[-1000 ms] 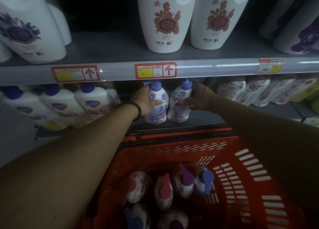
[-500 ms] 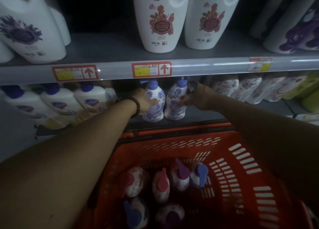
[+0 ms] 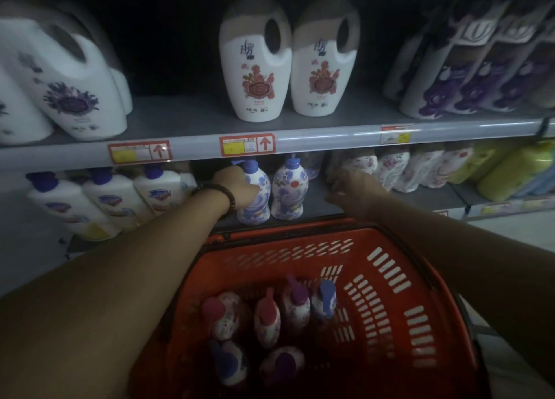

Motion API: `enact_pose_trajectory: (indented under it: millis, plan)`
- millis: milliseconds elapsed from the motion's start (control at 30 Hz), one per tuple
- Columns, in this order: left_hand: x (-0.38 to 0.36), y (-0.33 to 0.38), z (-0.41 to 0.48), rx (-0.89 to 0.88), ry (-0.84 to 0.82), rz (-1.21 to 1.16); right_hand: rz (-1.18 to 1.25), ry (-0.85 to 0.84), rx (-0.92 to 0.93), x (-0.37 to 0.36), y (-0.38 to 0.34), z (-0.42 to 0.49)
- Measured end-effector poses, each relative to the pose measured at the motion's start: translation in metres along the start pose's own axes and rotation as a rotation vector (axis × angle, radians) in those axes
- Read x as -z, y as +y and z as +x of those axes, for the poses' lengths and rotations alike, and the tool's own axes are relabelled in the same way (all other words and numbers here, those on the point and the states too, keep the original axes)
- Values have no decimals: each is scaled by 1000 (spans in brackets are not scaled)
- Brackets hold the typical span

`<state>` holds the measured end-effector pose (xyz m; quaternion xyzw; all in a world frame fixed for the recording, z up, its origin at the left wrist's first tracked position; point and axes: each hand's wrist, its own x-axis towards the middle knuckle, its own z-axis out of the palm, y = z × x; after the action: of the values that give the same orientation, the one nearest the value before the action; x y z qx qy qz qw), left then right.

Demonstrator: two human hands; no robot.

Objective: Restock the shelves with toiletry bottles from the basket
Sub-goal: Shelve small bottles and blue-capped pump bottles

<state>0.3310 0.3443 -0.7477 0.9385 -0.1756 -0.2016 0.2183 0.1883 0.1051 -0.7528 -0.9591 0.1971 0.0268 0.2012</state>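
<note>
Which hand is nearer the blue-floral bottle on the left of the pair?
Left. The left hand grips that blue-floral bottle; the right hand is apart to its right, past the second blue-floral bottle.

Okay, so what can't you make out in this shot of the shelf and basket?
Head view, all of it.
Left hand: fingers hidden behind the left blue-flowered bottle it grips.
Right hand: motion-blurred, so whether it holds anything is unclear.
Price tags: print too small and blurred.
Bottles in the basket: too dim to read labels; its near edge is cut off by the frame.
</note>
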Motion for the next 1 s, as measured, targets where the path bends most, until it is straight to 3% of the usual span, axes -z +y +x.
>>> enact_pose_trajectory:
  millis: [433,600,767,1000]
  plan:
    - [-1,50,-107,-253,-98,32,-7,74,190,27,-39,-81]
    - [-26,48,-133,-291,-215,52,-121,-111,193,4,-39,-107]
    - [-43,35,-156,-333,-208,132,-88,-292,156,-34,-26,-124]
    - [-54,42,-159,-397,-185,123,-329,-465,314,-55,-13,-124]
